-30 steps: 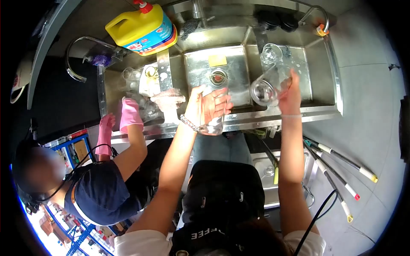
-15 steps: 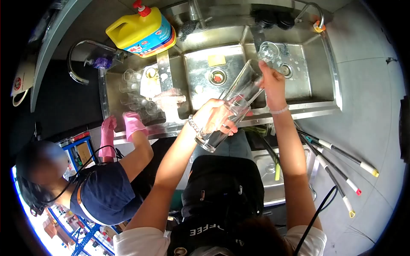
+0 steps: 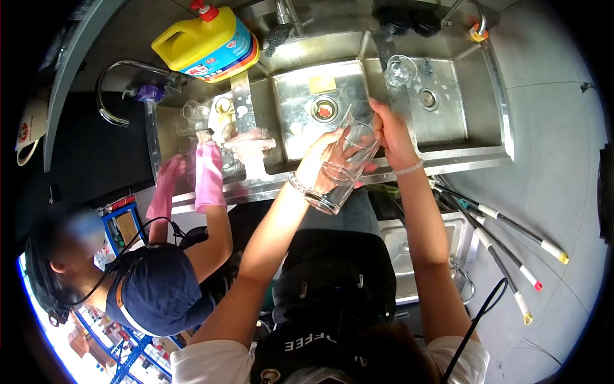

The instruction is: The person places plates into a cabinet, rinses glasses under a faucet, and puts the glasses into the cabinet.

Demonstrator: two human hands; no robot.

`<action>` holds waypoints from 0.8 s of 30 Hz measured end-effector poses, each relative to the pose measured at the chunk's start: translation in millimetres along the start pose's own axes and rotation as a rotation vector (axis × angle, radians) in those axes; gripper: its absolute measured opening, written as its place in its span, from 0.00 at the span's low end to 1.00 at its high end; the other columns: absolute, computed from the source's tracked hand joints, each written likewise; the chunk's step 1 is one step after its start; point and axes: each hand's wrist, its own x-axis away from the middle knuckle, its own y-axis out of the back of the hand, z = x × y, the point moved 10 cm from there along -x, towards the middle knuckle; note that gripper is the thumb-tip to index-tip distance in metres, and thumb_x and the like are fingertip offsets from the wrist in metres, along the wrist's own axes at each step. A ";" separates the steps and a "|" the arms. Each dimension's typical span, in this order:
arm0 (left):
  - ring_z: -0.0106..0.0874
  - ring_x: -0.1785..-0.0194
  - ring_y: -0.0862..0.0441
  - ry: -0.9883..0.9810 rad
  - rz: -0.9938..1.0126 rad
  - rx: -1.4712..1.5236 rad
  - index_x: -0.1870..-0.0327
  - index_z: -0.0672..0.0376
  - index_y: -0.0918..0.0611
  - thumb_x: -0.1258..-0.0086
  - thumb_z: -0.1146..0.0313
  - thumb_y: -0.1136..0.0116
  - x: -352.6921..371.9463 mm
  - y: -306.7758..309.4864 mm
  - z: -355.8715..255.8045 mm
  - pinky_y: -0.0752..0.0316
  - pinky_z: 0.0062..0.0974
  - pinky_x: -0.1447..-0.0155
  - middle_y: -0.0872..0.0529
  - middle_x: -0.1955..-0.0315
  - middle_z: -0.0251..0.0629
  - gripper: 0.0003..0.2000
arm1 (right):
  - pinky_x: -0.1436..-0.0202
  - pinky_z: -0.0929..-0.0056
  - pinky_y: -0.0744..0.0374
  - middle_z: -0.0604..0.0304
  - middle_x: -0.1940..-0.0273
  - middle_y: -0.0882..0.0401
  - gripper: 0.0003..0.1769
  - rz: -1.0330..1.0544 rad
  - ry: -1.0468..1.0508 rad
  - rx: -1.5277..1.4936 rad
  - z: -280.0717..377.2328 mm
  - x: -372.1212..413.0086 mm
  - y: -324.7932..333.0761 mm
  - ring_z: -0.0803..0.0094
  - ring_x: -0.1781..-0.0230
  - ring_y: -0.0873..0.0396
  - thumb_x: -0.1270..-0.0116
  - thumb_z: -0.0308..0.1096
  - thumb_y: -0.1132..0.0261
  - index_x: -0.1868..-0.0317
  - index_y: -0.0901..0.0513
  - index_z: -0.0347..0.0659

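Note:
Two tall clear drinking glasses (image 3: 339, 173) are in my hands above the front edge of the middle sink basin (image 3: 294, 150), tilted, with one apparently sitting inside the other. My left hand (image 3: 318, 168) wraps round the lower glass from the left. My right hand (image 3: 394, 137) grips the upper glass near its rim from the right. Clear glass walls overlap, so where one ends and the other begins is hard to see. Beyond my right hand, a small clear glass (image 3: 401, 70) stands on the divider before the right basin.
A co-worker's pink-gloved hands (image 3: 208, 173) are over the left basin, among several glasses. A cloth (image 3: 251, 144) lies on the left divider, below a yellow detergent jug (image 3: 208, 48). A yellow sponge (image 3: 322, 84) lies in the middle basin. Long poles (image 3: 492, 246) lean at right.
The upper glass has slid down into the lower one as my hands came together. My right hand moved left and down. The co-worker's gloved hands reached further into the left basin.

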 end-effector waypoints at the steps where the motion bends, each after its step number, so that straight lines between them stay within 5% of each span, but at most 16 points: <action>1: 0.54 0.41 0.21 -0.042 -0.049 -0.004 0.27 0.49 0.39 0.31 0.46 0.44 0.7 0.2 -1.9 0.16 0.56 0.58 0.27 0.38 0.50 0.35 | 0.76 0.79 0.28 0.69 0.87 0.36 0.27 -0.006 -0.015 -0.004 -8.3 -3.8 2.7 0.80 0.87 0.39 0.35 0.49 0.31 0.87 0.29 0.48; 4: 0.55 0.41 0.22 0.033 -0.118 0.262 0.35 0.44 0.31 0.31 0.47 0.42 -1.0 10.2 15.1 0.25 0.66 0.47 0.24 0.43 0.42 0.26 | 0.76 0.79 0.26 0.69 0.88 0.37 0.28 0.007 -0.041 -0.092 -19.9 -3.6 0.6 0.80 0.88 0.40 0.33 0.50 0.33 0.88 0.31 0.49; 7: 0.54 0.41 0.23 0.066 -0.104 0.258 0.38 0.46 0.29 0.31 0.42 0.43 -2.8 13.6 18.6 0.28 0.63 0.42 0.23 0.44 0.41 0.26 | 0.77 0.79 0.26 0.69 0.88 0.36 0.29 0.075 -0.013 -0.107 -29.6 -7.3 -2.0 0.80 0.88 0.38 0.32 0.51 0.34 0.88 0.31 0.48; 11: 0.51 0.49 0.19 0.141 -0.052 0.218 0.40 0.47 0.28 0.35 0.36 0.44 -21.4 36.8 28.9 0.22 0.53 0.51 0.23 0.43 0.47 0.30 | 0.73 0.79 0.25 0.71 0.87 0.40 0.31 0.078 -0.090 0.074 -29.6 -3.6 -6.3 0.81 0.86 0.40 0.30 0.55 0.37 0.88 0.35 0.50; 14: 0.51 0.53 0.18 0.108 0.048 0.312 0.40 0.47 0.28 0.35 0.36 0.44 -26.9 40.0 31.4 0.19 0.48 0.57 0.23 0.42 0.50 0.30 | 0.77 0.81 0.27 0.68 0.86 0.33 0.31 0.197 -0.088 0.164 -19.4 -4.9 -16.1 0.80 0.85 0.31 0.32 0.56 0.36 0.87 0.29 0.47; 18: 0.48 0.54 0.17 -0.021 0.035 0.266 0.35 0.46 0.30 0.35 0.35 0.46 -29.5 45.0 26.4 0.19 0.43 0.60 0.24 0.42 0.52 0.33 | 0.71 0.82 0.27 0.69 0.77 0.26 0.24 0.327 -0.109 0.314 -11.9 -7.4 -31.8 0.82 0.77 0.29 0.30 0.55 0.37 0.70 0.19 0.42; 21: 0.47 0.54 0.17 -0.063 0.035 0.281 0.30 0.44 0.33 0.35 0.35 0.46 -25.2 49.0 21.1 0.19 0.44 0.61 0.24 0.41 0.53 0.36 | 0.66 0.79 0.30 0.67 0.71 0.26 0.26 0.145 0.209 0.299 2.4 -38.4 -18.8 0.81 0.71 0.30 0.29 0.58 0.39 0.67 0.20 0.41; 22: 0.47 0.54 0.18 -0.071 0.049 0.282 0.29 0.44 0.34 0.35 0.35 0.46 -21.2 47.9 17.1 0.19 0.44 0.61 0.25 0.41 0.53 0.37 | 0.53 0.76 0.27 0.65 0.61 0.25 0.26 0.088 0.285 0.430 17.6 -55.4 2.0 0.78 0.61 0.28 0.30 0.55 0.35 0.54 0.22 0.38; 24: 0.47 0.54 0.18 -0.091 0.072 0.284 0.27 0.44 0.36 0.35 0.35 0.46 -12.6 46.3 6.6 0.20 0.44 0.61 0.25 0.40 0.53 0.38 | 0.43 0.63 0.27 0.53 0.48 0.25 0.39 -0.542 1.102 1.009 111.1 -28.6 24.1 0.60 0.49 0.25 0.48 0.50 0.19 0.44 0.26 0.36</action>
